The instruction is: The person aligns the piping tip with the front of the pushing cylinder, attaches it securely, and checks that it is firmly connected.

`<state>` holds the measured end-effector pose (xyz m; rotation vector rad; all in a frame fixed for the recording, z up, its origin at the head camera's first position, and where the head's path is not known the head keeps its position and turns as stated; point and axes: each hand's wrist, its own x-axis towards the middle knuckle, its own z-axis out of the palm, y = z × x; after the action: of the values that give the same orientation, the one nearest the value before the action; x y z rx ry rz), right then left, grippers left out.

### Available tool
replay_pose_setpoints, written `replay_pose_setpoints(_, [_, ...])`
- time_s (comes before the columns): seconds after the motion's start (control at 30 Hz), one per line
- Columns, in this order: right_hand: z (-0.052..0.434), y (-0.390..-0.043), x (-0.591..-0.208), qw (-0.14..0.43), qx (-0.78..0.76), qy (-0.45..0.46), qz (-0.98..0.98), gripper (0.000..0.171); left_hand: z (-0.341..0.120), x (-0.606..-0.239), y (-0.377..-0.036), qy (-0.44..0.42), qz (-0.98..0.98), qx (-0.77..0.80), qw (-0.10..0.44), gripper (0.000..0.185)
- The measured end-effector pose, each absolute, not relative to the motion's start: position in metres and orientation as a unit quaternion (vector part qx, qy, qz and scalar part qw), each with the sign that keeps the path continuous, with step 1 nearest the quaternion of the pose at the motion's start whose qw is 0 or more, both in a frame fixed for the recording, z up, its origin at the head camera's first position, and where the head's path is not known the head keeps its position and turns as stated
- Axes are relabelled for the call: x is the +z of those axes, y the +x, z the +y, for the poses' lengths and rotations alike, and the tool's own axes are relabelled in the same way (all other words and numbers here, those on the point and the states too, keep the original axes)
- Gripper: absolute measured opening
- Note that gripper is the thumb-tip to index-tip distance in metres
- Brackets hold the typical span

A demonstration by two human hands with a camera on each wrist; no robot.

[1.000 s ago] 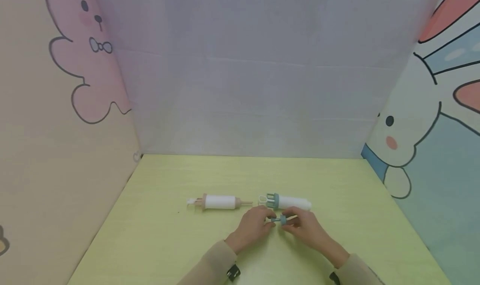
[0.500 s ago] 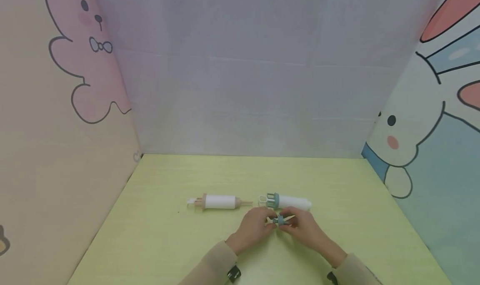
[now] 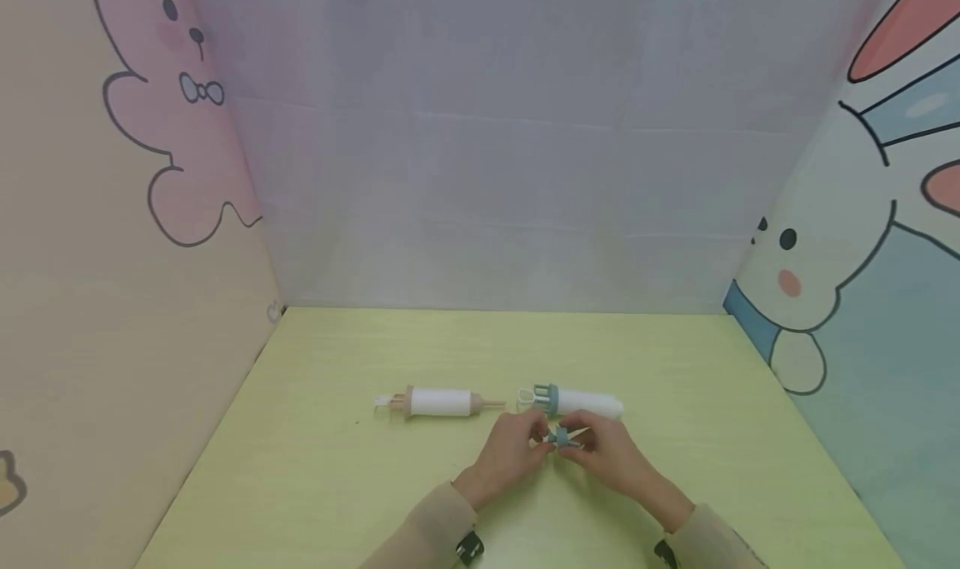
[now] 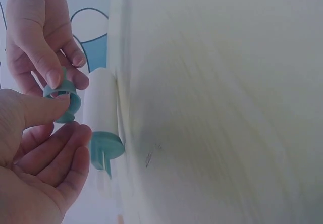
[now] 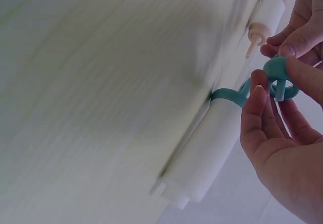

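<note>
Both hands hold a small teal plastic cap (image 3: 562, 437) between them, over the table just in front of a white syringe-like tube (image 3: 585, 402) with a teal collar. My left hand (image 3: 514, 447) pinches its left end with thumb and fingertips. My right hand (image 3: 606, 451) pinches it from the right. In the left wrist view the cap (image 4: 63, 100) shows a round, hollow rim, with the left thumb at its edge. A thin prong sticks out of the cap (image 5: 276, 70) in the right wrist view. Fingers hide part of it.
A second syringe-like tube (image 3: 441, 402), white with beige ends and a thin beige nozzle, lies left of the teal-collared one. The pale yellow table (image 3: 337, 469) meets a white back wall (image 3: 495, 177) and side panels with cartoon animals.
My right hand has shifted slightly left, bringing the teal cap closer to my left fingers. Less of its stem shows on the left. Both tubes stay where they lay.
</note>
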<state>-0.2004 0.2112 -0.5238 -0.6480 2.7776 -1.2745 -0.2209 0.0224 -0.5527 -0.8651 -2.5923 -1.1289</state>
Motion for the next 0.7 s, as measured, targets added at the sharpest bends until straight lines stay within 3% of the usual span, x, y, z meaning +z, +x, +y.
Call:
replay_pose_setpoints(0.2, [0.221, -0.188, -0.520, 0.020, -0.405, -0.216, 0.888, 0.027, 0.033, -0.550, -0.203, -0.278, -0.878, -0.379, 0.090, 0.015])
replay_pose_setpoints(0.7, [0.222, -0.188, -0.520, 0.033, -0.413, -0.207, 0.886, 0.028, 0.033, -0.549, -0.207, -0.291, -0.868, -0.394, 0.078, 0.009])
